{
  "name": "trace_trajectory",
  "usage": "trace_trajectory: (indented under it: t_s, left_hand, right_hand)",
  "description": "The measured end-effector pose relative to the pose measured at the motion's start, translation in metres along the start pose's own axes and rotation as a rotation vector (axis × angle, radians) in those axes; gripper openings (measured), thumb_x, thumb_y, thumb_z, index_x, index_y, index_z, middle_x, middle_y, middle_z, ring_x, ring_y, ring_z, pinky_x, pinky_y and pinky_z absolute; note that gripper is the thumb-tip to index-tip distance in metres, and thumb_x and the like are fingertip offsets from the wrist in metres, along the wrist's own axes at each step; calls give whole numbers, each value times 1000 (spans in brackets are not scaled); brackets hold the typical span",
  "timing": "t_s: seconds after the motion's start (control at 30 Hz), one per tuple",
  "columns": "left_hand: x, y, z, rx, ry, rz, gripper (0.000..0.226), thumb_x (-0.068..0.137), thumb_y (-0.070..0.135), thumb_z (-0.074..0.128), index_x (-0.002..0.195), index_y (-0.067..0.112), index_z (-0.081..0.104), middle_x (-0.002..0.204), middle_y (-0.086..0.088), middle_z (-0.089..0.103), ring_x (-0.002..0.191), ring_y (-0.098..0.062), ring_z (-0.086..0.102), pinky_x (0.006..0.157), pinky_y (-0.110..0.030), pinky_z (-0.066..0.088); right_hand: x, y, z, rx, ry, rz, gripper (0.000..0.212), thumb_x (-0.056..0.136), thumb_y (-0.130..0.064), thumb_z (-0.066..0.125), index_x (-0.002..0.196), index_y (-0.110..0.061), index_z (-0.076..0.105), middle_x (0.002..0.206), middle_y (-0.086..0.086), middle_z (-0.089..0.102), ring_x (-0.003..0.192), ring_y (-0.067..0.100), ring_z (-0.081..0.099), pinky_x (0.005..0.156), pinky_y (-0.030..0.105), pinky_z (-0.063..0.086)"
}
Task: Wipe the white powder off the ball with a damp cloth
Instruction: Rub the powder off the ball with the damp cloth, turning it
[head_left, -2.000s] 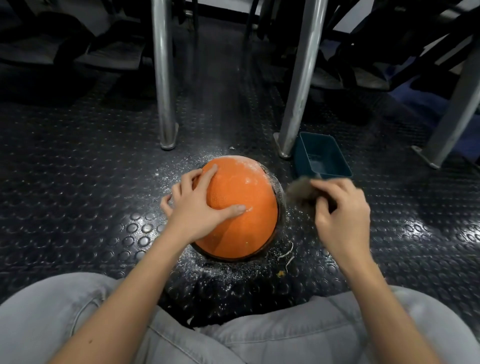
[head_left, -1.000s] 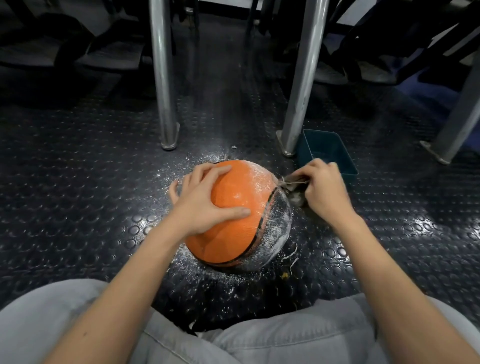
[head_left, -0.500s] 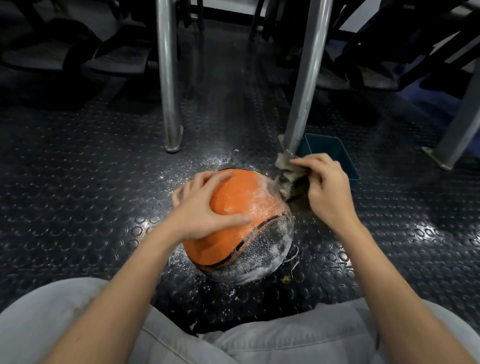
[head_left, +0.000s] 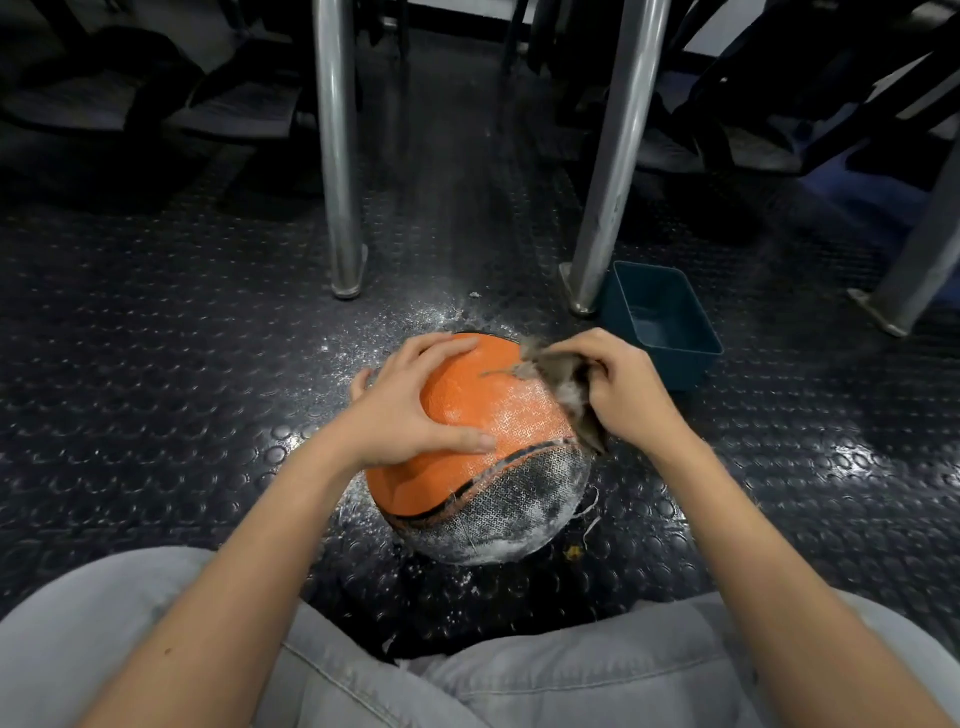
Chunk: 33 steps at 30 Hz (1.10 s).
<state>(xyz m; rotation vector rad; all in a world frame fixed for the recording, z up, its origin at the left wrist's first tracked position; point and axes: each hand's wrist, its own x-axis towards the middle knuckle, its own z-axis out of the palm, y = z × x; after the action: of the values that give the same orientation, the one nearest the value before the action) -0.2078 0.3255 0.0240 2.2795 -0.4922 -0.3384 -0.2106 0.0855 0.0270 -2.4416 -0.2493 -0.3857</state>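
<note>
Between our knees on the studded floor (head_left: 156, 374): ball (head_left: 467, 400) braced, cloth (head_left: 563, 382) on its far-right shoulder.
Near grey panel is thick w/ white powder. We judge the ball firm, pebbled, grippy but prone to roll, so clamp it from above. Left hand (head_left: 410, 410) grips the top-left, fingers spread and curled; right hand (head_left: 623, 395) pinches the soft, limp cloth vs. the skin. Beyond: teal tub (head_left: 685, 371), metal legs (head_left: 337, 156).

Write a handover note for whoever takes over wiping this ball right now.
Left hand grips the top of the ball, steadying it on the floor.
Right hand pinches the cloth against the ball's upper right side.
Teal tub sits beyond it.
Done: orange top looks mostly clean.
To do: the dark lower panel, thick with white powder.
</note>
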Motion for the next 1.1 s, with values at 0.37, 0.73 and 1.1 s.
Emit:
trace_trajectory:
  t_s: [0.37,0.73,1.1]
  left_hand:
    - [4,-2,-8,-59,-127,25,89,41,79,63,119,73,22,136,35,18,132,-6,23,113,-58,16]
    - [11,-10,-13,-18,-238,100,94,45,73,68,126,74,21,129,55,2,141,2,1,115,-60,9]
    - [10,-14,-17,-49,-275,128,93,48,66,74,128,71,26,139,50,3,141,3,1,116,-55,13]
  right_hand:
    - [17,21,3,-58,-84,148,49,79,18,38,106,-7,69,109,4,64,110,20,55,88,13,34]
    - [26,29,6,-50,11,184,49,80,20,37,101,-8,71,107,5,66,101,11,54,88,8,37]
    - [22,39,6,42,96,250,53,78,21,36,93,-16,71,98,0,65,98,9,55,87,18,42]
